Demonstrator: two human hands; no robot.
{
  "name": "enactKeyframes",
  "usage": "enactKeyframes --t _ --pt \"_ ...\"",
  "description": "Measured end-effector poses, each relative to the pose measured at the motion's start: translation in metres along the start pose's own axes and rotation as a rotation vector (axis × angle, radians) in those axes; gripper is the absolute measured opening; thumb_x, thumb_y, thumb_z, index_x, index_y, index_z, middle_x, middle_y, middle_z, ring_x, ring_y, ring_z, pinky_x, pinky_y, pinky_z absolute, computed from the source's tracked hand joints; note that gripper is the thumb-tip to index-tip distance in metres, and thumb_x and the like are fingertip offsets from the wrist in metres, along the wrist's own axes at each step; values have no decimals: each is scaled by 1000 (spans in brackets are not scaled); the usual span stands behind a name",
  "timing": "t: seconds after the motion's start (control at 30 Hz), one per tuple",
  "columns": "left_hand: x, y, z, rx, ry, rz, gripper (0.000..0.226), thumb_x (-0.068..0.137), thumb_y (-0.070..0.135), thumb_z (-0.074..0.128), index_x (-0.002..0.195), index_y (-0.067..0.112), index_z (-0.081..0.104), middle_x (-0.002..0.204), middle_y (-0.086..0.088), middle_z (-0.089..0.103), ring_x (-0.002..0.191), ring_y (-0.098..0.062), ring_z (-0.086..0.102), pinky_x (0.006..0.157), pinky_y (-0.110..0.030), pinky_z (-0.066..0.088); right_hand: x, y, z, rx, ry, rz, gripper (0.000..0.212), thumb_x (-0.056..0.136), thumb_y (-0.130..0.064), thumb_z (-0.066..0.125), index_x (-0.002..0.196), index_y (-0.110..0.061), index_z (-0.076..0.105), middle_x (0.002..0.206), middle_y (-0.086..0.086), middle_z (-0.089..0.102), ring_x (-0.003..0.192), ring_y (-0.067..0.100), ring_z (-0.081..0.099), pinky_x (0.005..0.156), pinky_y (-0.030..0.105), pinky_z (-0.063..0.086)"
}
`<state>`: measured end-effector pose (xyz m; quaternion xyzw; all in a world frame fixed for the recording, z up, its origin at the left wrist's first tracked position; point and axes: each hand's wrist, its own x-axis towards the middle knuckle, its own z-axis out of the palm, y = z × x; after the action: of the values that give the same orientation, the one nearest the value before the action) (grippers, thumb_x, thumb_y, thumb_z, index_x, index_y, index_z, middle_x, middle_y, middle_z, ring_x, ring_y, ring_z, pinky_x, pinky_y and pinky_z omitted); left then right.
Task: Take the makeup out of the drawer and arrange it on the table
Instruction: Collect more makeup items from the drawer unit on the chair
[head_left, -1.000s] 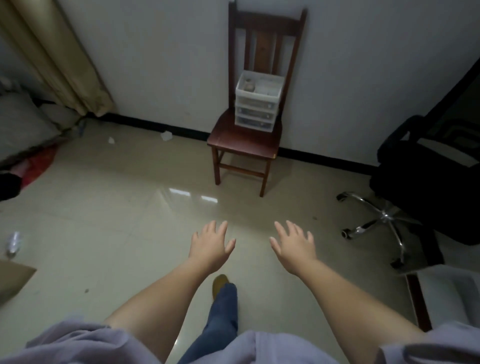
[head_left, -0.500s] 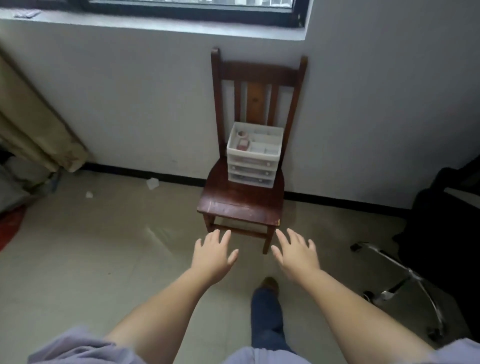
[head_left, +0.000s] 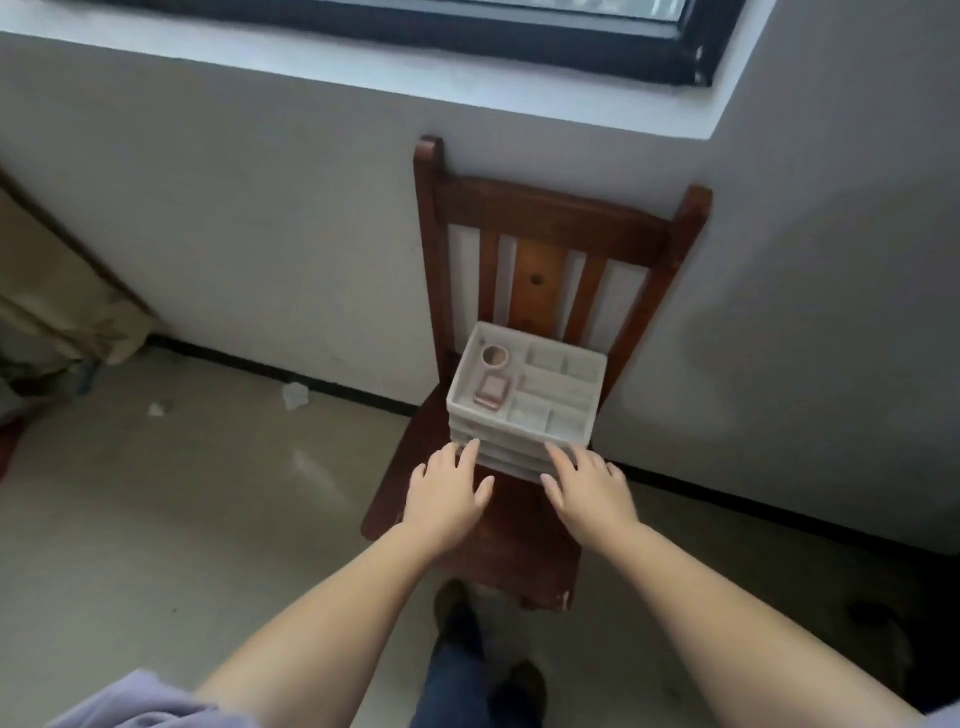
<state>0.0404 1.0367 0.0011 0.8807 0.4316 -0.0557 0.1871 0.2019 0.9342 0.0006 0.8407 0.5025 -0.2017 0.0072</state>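
Since half a second ago I have closed in on the chair (head_left: 524, 540): my hands, which hung in the air short of the seat, now reach the front of the drawer organiser (head_left: 524, 410) that stands on it. My left hand (head_left: 447, 499) has its fingers straight and spread, the fingertips (head_left: 470, 448) touching or all but touching the near left corner of the stack of drawers; I cannot tell for sure which. My right hand (head_left: 589, 493) is likewise flat and spread, with its fingers at the near right corner. Neither hand holds anything.

The organiser is a white stack of shallow drawers set at the far part of the wooden seat, close to the chair's slatted back. Its top tray is open to view and split into compartments. In the left compartment lie a round compact (head_left: 494, 357) at the far end and a pink square case (head_left: 491, 392) nearer to me. The right compartments look pale, and I cannot make out what they hold.

The chair stands against a grey wall below a window sill (head_left: 363, 73). A beige curtain (head_left: 57, 291) hangs at the far left, and two scraps of white litter (head_left: 295, 396) lie on the tiled floor (head_left: 208, 519) by the skirting.
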Motion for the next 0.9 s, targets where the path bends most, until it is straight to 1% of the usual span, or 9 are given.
enactKeyframes --t 0.1,0.2,0.3,0.37,0.47,0.53,0.6,0.73,0.9 --pt "65 1 1 -16 16 44 54 95 39 41 144 19 28 139 -6 42 124 -24 43 101 -36 35 69 -1 -10 77 46 -70 45 99 -36 34 142 -24 33 147 5 36 130 25 38 103 39 33" --pt "118 0 4 -5 47 69 45 93 34 43 136 20 38 129 -3 50 117 -23 48 100 -35 33 130 -7 -14 210 97 -110 42 96 -21 42 139 -21 41 142 6 43 126 25 43 101 37 38" --pt "158 -1 10 52 52 -13 43 93 40 42 128 15 43 121 -6 55 112 -25 51 100 -38 32 186 -16 -16 321 102 -170 36 96 -20 43 131 -21 50 139 5 47 125 23 46 102 36 39" --pt "173 1 16 99 14 -63 48 93 47 40 124 11 45 118 -7 56 110 -25 51 90 -39 35 215 -21 -17 305 58 -206 35 97 -23 42 131 -25 49 140 2 46 126 21 43 104 35 37" --pt "186 3 26 151 -42 -97 56 91 51 40 128 9 40 121 -7 52 113 -24 49 84 -38 33 245 -22 -15 111 -24 -283 44 97 -21 43 140 -22 39 149 4 33 135 23 33 109 33 31" --pt "191 3 31 179 -56 -98 60 90 51 41 131 8 36 122 -7 51 112 -23 48 84 -40 33 256 -22 -12 36 -86 -315 49 98 -24 43 145 -21 30 154 3 22 140 24 23 112 33 24" --pt "193 3 35 191 -65 -99 64 89 52 43 133 7 35 122 -7 50 112 -23 47 89 -43 32 262 -23 -8 -41 -116 -334 52 98 -25 41 147 -23 24 156 2 18 142 24 19 114 35 20" --pt "194 3 45 190 -92 -110 60 89 48 43 131 6 35 124 -8 47 114 -24 45 100 -48 29 267 -25 0 -126 -76 -335 57 95 -25 47 147 -21 23 152 5 23 139 25 23 112 37 21" --pt "191 5 49 174 -87 -135 46 94 38 40 127 7 39 123 -9 47 116 -25 44 106 -49 24 263 -18 -2 -83 -77 -334 59 93 -30 50 146 -19 26 148 8 28 135 28 28 108 34 25"
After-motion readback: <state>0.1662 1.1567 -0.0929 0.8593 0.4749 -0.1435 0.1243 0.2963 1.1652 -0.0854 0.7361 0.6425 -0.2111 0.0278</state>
